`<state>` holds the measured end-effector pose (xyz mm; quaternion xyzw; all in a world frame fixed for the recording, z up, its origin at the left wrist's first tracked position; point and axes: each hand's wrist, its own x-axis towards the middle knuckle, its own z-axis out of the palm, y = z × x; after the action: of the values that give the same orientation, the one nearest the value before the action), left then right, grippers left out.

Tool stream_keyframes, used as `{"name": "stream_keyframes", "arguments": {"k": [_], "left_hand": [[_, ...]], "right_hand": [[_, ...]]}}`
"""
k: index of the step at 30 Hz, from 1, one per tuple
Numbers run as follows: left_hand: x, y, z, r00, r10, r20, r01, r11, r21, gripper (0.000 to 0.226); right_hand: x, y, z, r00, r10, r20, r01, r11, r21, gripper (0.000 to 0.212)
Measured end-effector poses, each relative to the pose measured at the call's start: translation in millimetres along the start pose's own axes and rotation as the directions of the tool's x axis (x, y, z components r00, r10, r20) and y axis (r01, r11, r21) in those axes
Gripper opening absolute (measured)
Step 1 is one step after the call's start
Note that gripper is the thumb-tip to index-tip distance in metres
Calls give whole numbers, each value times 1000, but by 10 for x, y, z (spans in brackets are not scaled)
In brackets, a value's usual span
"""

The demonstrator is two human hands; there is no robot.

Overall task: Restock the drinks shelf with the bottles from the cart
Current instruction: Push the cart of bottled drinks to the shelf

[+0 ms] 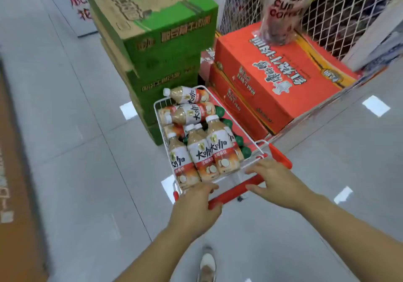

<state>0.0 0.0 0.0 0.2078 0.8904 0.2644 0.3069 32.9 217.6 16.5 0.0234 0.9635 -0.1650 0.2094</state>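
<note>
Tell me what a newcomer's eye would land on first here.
First, the small white wire cart at centre, heaped with beige milk-coffee bottles with orange labels. Both bare hands, left and right, rest on its red handle bar. Beyond stand stacked green cartons and orange cartons.

Glossy pale floor tiles (pixel 65 129). White-coated wire cart (pixel 162 104), smooth red plastic handle (pixel 237 189). Shiny plastic bottles (pixel 198 157) inside. Matt printed cardboard boxes: green (pixel 157 33) at 11 o'clock, orange (pixel 281 79) at 1 o'clock. White wire mesh (pixel 327 15) behind.
</note>
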Motion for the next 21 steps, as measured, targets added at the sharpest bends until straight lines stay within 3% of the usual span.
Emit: {"name": "stream_keyframes", "arguments": {"k": [6, 9, 15, 21], "left_hand": [[259, -173, 504, 999, -37, -6, 37, 999, -6, 34], [331, -235, 651, 998, -18, -54, 24, 994, 104, 35], [234, -317, 728, 995, -10, -96, 25, 987, 157, 35], [-129, -616, 643, 999, 25, -39, -17, 979, 205, 33]], "right_hand": [[390, 407, 353, 998, -45, 50, 51, 989, -140, 69], [466, 588, 467, 999, -29, 35, 37, 969, -243, 76], [346, 495, 585, 1000, -17, -17, 13, 981, -193, 69], [-43, 54, 879, 997, 73, 7, -71, 988, -134, 65]]}}
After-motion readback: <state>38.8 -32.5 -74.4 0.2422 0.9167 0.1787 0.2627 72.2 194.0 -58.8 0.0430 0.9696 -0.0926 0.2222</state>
